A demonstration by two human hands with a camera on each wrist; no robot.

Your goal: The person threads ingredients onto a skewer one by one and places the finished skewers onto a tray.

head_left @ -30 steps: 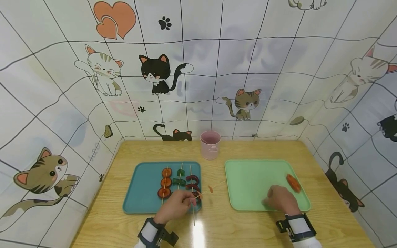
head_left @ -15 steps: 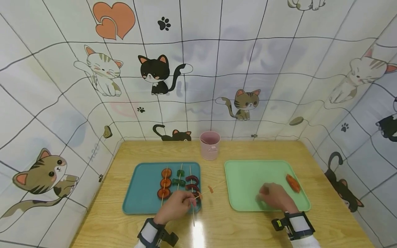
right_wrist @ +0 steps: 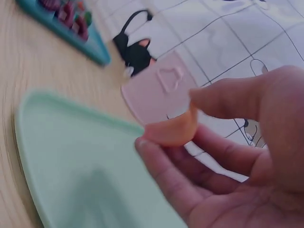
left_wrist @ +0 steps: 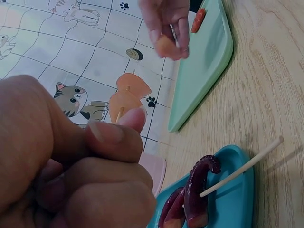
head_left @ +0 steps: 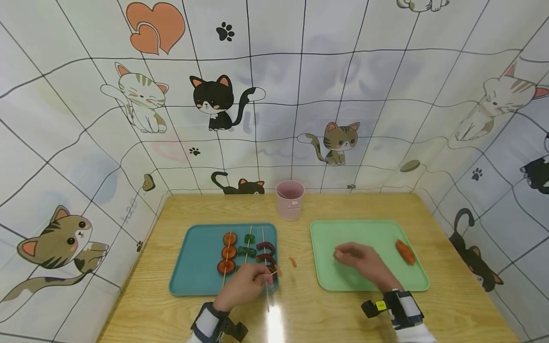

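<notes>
My left hand (head_left: 242, 287) pinches a thin wooden skewer (left_wrist: 120, 114) between thumb and forefinger, over the blue tray's near right corner. Threaded on that skewer are orange food pieces (left_wrist: 127, 88), thin and rounded. Over the green tray (head_left: 328, 281), my right hand (head_left: 360, 263) holds one curved orange food piece (right_wrist: 170, 130) between its thumb and fingers. It stands apart from the skewer's far end. Another orange-red piece (head_left: 405, 252) lies at the green tray's right side. In the head view, my right hand hides its own piece.
The blue tray (head_left: 193, 262) on the left bears skewers of round orange-brown slices (head_left: 229, 252), green pieces (head_left: 247, 251) and purple octopus tentacles (head_left: 266, 258). A pink cup (head_left: 289, 207) with a stick in it stands at the back. Cat-printed cloth surrounds the wooden table (head_left: 296, 305).
My right hand has moved left across the green tray, away from the orange-red piece and towards the skewer. My left hand has stayed nearly still.
</notes>
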